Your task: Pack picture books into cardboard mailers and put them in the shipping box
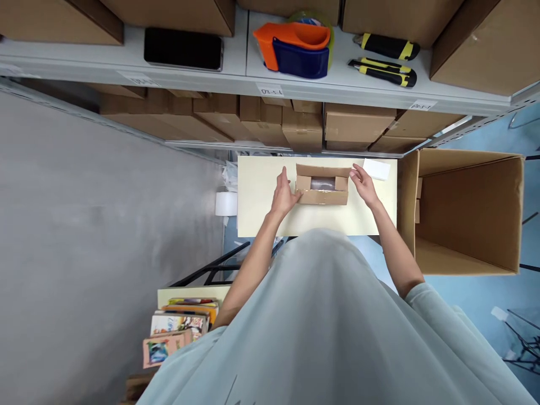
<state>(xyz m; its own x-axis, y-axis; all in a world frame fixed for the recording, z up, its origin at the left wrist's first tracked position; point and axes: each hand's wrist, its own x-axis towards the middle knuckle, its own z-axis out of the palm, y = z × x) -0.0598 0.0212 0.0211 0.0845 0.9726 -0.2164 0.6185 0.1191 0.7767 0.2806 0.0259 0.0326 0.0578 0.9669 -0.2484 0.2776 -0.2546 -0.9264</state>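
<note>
A small cardboard box [324, 197] lies on the cream table with its flaps folded up and out. Inside it, something with a clear, shiny, plastic-like surface [323, 184] shows between the end flaps; its kind I cannot make out. At the box's left end, my left hand [284, 194] has its fingers stretched out and its thumb on the front flap. My right hand [363, 184] is at the back right corner, fingers apart, its fingertips against or very close to the flap edge. Behind that hand lies a small white box [377, 169].
Above the cream table [261, 219], a shelf [236, 53] carries a phone [183, 49], an orange and blue tape dispenser [295, 49] and two utility knives [386, 59]. Cardboard boxes [360, 121] fill the shelving. A large open carton [468, 214] stands right. Books [179, 326] sit lower left.
</note>
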